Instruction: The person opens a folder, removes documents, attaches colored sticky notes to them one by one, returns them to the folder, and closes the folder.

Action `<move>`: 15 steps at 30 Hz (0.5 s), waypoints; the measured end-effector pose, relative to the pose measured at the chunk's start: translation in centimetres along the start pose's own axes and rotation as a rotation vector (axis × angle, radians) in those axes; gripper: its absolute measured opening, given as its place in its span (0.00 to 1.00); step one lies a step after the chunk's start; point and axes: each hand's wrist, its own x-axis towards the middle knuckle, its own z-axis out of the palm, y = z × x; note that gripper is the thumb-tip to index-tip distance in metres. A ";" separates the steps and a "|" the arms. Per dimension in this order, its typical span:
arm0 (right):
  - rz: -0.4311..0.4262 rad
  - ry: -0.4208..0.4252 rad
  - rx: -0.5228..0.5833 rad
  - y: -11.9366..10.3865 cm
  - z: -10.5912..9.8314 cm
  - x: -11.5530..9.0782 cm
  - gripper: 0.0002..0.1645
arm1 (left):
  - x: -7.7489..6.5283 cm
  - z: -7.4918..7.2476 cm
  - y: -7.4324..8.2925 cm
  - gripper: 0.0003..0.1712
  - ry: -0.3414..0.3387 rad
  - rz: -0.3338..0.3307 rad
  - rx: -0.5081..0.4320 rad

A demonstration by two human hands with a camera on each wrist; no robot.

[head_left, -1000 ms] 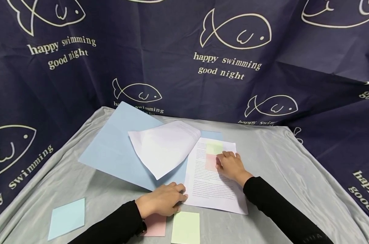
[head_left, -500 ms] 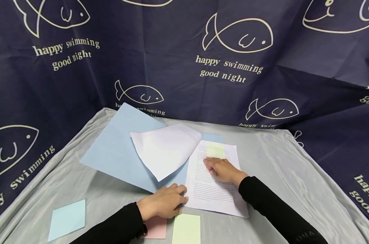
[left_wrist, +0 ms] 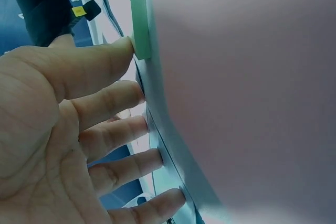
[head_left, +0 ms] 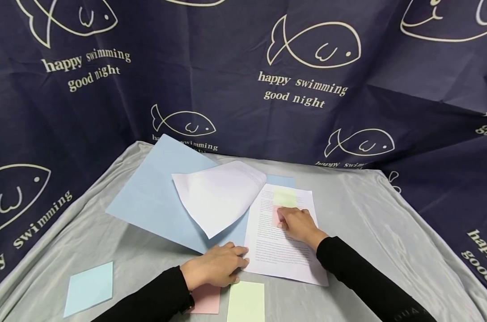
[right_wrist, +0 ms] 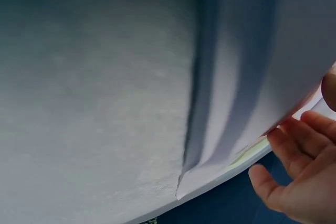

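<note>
- One pink note (head_left: 275, 217) lies on the printed page (head_left: 283, 257), just below the green note (head_left: 285, 197).
- My right hand (head_left: 300, 225) touches the pink note, fingers loosely extended.
- My left hand (head_left: 217, 265), fingers apart and relaxed, touches the page's lower-left edge, thumb at the green pad (head_left: 246, 303).

Draped work corner, probably: fish-printed curtain (head_left: 235, 58), cloth-covered table (head_left: 368, 219).
</note>
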 end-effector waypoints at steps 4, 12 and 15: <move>0.014 0.038 -0.041 0.4 0.0 -0.2 0.13 | 0.0 -0.1 0.1 0.24 0.005 -0.007 -0.010; 0.121 -0.006 -0.090 1.2 -0.7 -0.8 0.24 | 0.1 -0.2 0.1 0.22 0.010 -0.004 -0.018; 0.173 -0.020 -0.111 1.4 -0.7 -1.0 0.28 | 0.1 -0.1 0.2 0.22 0.007 -0.003 -0.018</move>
